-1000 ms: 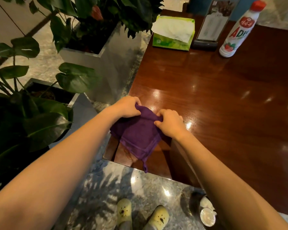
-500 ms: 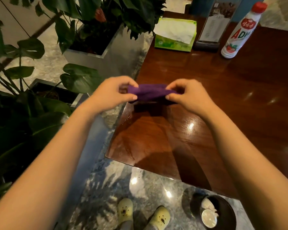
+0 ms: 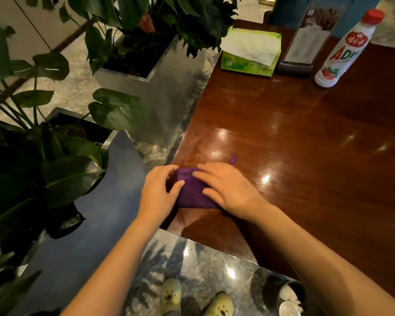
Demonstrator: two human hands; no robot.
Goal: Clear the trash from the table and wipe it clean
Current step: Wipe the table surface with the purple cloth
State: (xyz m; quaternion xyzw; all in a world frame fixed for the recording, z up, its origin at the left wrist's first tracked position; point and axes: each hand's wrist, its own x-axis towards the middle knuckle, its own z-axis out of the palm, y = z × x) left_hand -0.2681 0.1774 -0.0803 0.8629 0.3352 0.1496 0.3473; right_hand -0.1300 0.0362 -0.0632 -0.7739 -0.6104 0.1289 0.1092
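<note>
Folded purple cloth point(image 3: 190, 190) under right hand point(image 3: 229, 190), fingers spread flat; left hand point(image 3: 159, 193) pinches edge beside them. Advice: keep fold tight, press evenly, wipe table point(image 3: 294, 144) beyond fingertips.

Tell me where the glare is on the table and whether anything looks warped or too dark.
Head view: bright glare spots sit on the glossy table just beyond the purple cloth; head view, the wide lens bows the table's edges and leans the bottle outward; head view, the plants at left are lost in shadow.
</note>
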